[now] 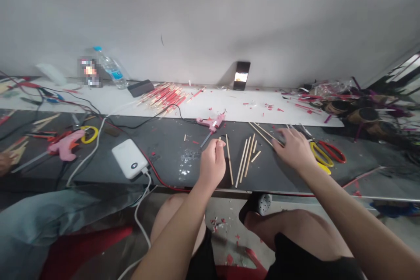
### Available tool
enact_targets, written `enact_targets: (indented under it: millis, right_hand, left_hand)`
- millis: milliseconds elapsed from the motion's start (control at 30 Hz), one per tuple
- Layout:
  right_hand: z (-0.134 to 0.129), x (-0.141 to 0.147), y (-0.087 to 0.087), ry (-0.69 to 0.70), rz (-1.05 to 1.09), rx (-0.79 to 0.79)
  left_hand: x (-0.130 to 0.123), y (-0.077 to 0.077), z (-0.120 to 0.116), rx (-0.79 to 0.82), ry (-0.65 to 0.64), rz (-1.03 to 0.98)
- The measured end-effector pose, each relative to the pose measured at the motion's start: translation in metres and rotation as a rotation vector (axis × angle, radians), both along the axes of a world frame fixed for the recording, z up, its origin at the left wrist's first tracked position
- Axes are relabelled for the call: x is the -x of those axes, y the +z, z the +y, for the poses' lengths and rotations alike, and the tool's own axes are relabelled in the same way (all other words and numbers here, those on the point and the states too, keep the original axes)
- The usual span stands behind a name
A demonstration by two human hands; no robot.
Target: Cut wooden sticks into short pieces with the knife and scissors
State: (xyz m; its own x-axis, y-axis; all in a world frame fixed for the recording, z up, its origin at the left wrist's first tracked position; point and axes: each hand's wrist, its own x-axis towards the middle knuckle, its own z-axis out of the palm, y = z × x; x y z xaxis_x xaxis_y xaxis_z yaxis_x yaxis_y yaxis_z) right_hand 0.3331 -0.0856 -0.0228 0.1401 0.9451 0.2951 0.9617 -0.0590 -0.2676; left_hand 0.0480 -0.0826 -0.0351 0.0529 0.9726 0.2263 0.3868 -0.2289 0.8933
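Observation:
My left hand (212, 164) is raised above the dark tabletop (170, 157), pinching a short wooden stick piece (219, 139) between thumb and fingertips. Just beyond it lies a pink hot glue gun (211, 124). My right hand (293, 148) is spread over the ends of several long wooden sticks (264, 134), its fingertips at or on them, though they do not look gripped. Between my hands lie more loose wooden sticks (244, 162). Past my right hand are yellow-handled scissors (321, 155).
Red-handled scissors (332, 152) lie at right. A white power bank (130, 158) with cables sits at left, beside a second pink glue gun (65, 145). A white board (229, 107) holds red-and-wood stick bundles (164, 98). A grey partition (210, 37) stands behind.

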Motion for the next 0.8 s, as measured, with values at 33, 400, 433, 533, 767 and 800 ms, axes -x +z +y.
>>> enact_targets:
  millis: [33, 400, 433, 533, 767, 800]
  right_hand:
    - [0.011, 0.018, 0.004, 0.049, 0.017, 0.008]
    - [0.042, 0.159, 0.007, 0.429, 0.369, 0.117]
    - [0.039, 0.163, 0.006, 0.437, 0.422, 0.109]
    - [0.032, 0.167, 0.007, 0.432, 0.602, 0.094]
    - [0.023, 0.152, 0.01, 0.362, 0.872, 0.144]
    - [0.021, 0.148, 0.01, 0.351, 0.882, 0.151]
  left_hand:
    - [0.0, -0.001, 0.0, -0.006, 0.011, -0.007]
    - [0.003, 0.003, 0.006, -0.031, 0.014, -0.082]
    - [0.005, 0.003, 0.007, -0.028, 0.024, -0.084]
    - [0.011, 0.001, 0.012, -0.007, 0.051, -0.069]
    - [0.021, 0.0, 0.015, 0.051, 0.017, 0.067]
    - [0.021, 0.001, 0.013, 0.05, -0.002, 0.09]
